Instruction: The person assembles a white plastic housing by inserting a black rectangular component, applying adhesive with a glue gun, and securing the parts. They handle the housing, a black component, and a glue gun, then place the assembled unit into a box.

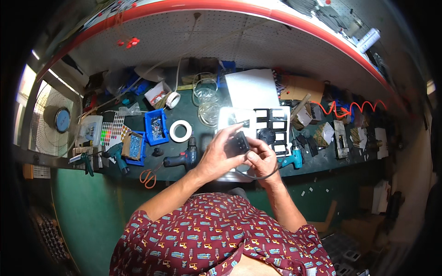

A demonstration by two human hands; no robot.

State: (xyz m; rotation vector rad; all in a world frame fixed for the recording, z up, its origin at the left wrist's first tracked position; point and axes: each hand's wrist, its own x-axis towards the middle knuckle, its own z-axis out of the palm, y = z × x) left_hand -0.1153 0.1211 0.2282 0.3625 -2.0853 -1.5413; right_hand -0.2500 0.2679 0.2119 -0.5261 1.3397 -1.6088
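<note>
My left hand (220, 155) and my right hand (260, 161) together grip a small black rectangular part (237, 143) above the front edge of the green workbench (202, 133). A thin black cable (258, 175) loops under my right hand. Just beyond my hands lies a shiny metal panel (254, 119) with several rectangular cut-outs, some filled with black inserts. A round black piece (266, 135) sits on the panel next to my right hand.
A white tape roll (180, 130), blue bins (156, 126) of small parts, a dark cordless drill (184, 158), a teal drill (293, 159), orange-handled scissors (148, 177), a white sheet (252, 88), a cardboard box (301, 88) and an orange coiled hose (350, 108) crowd the bench. A fan (60, 120) stands at left.
</note>
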